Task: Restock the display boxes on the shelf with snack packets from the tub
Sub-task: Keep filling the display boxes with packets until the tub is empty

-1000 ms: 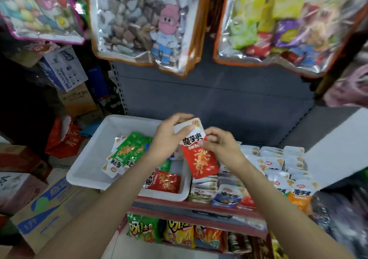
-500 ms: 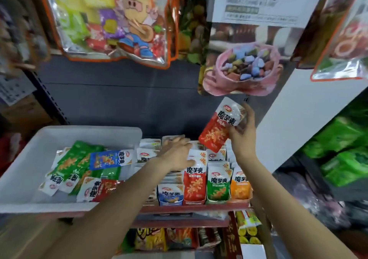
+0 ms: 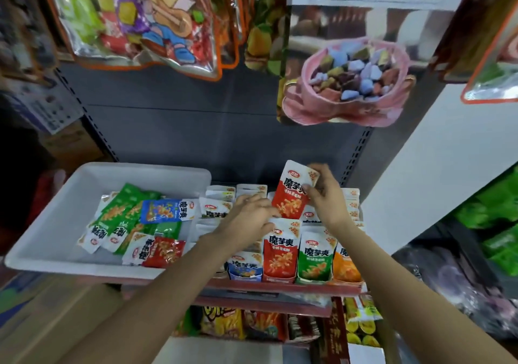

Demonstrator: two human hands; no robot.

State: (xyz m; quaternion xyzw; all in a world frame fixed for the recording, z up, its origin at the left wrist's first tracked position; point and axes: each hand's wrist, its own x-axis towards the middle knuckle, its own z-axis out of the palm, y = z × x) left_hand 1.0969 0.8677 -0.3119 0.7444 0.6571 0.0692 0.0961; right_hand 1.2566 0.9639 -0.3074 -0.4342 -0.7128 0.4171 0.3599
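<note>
Lowered since half a second ago, the red packet [image 3: 291, 192], pinched at its top by the right hand [image 3: 326, 195], now hangs over the red display box [image 3: 280, 254] at lower centre, while the left hand [image 3: 249, 218] presses spread fingers on the rows, apparently parting them, the tub [image 3: 56, 223] at left.

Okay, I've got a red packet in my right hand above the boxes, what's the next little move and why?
Probably lower the red packet straight down into the red display box beneath it. The right hand pinches it by its top corner, upright over that row, whose front packets match it in colour. The left hand rests on the packets just behind that box, seemingly holding a gap open for it.
</note>
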